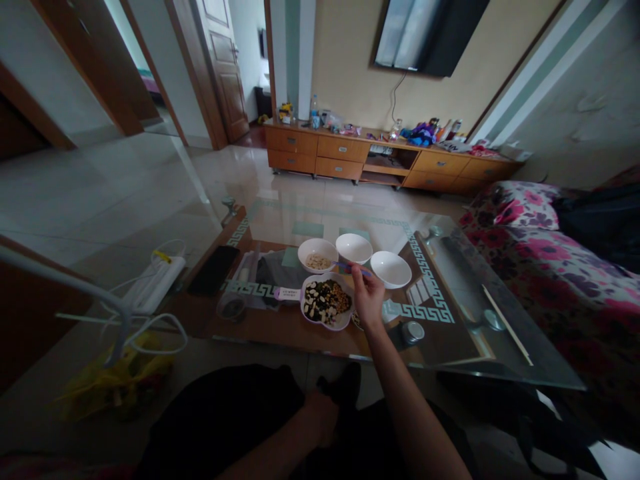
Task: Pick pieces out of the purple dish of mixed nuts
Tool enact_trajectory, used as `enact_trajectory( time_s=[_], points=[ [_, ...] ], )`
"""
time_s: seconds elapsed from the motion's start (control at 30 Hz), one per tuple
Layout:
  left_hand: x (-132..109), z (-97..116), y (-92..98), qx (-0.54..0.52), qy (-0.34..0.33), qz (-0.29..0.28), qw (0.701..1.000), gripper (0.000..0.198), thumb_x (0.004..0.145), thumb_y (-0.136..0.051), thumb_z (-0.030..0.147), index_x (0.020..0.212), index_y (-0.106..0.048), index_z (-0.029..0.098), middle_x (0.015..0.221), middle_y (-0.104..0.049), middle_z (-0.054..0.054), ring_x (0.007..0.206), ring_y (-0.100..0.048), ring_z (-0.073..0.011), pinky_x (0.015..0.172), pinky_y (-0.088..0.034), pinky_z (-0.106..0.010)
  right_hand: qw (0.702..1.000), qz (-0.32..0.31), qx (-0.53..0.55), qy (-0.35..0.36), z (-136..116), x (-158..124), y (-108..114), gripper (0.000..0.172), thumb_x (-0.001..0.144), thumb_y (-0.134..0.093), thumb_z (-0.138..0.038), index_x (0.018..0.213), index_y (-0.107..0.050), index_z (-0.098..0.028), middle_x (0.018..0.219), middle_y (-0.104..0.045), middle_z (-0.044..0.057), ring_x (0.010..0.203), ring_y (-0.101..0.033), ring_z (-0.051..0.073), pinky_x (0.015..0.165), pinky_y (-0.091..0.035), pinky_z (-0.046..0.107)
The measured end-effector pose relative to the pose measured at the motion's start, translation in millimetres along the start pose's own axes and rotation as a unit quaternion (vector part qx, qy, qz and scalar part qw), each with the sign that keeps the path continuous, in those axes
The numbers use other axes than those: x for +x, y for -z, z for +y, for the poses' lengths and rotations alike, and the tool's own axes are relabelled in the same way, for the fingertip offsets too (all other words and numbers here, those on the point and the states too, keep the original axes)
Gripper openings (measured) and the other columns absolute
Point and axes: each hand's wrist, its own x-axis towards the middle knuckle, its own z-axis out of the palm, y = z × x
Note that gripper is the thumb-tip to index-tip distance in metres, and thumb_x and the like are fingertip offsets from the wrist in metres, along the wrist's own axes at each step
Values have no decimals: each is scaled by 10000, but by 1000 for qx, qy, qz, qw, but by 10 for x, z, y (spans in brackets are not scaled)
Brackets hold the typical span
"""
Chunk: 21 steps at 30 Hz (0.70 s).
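Hands apart: right hand (369, 293) pinching a purple utensil (345, 267), tip at right rim of the bowl of pale bits (317, 245) on the glass table (270, 337); left hand (323, 417) low by lap, can't tell if gripping

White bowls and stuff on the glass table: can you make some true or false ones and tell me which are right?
1. Three white bowls stand on the glass table. True.
2. Every bowl has something in it. False: only the left one shows pale food.
3. The right hand holds a purple utensil. True.
4. Both hands are over the table. False: the left hand is down below its near edge.
5. No television is in view. False: a dark screen hangs on the wall.
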Motion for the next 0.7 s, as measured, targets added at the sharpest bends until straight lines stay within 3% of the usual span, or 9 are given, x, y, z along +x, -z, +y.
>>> enact_trajectory(
  time_s=[0.13,0.37,0.47,0.7],
  points=[
    [-27,-68,34,-7,2,-8,1000,537,963,-697,501,1278,-730,67,1212,-711,-270,1196,-679,-424,1039,-585,-562,997,-13,-56,53,-31,-84,167,365,1015,-638,-498,883,-813,-206,886,-815,91,852,-741,264,832,-557,415],
    [-28,-96,37,-24,-7,-1,1000,531,948,-703,482,1301,-717,85,1265,-700,-259,1213,-669,-425,1038,-583,-569,960,-152,-137,192,-187,-164,177,248,1018,-637,-394,942,-837,-268,857,-816,44,791,-696,250,866,-478,446],
    [-39,-89,41,-26,-5,-9,1000,535,941,-709,490,1295,-721,89,1265,-699,-259,1218,-666,-425,1041,-579,-565,958,-169,-137,188,-185,-158,156,239,1016,-641,-401,997,-848,-283,868,-815,38,821,-698,257,882,-474,450],
    [-55,-73,54,-20,2,-11,1000,555,961,-693,504,1315,-701,77,1281,-691,-261,1219,-666,-413,1045,-577,-555,971,-172,-130,100,-95,-128,140,298,1017,-643,-488,1007,-863,-287,835,-798,46,818,-696,250,860,-507,420]
  ],
)
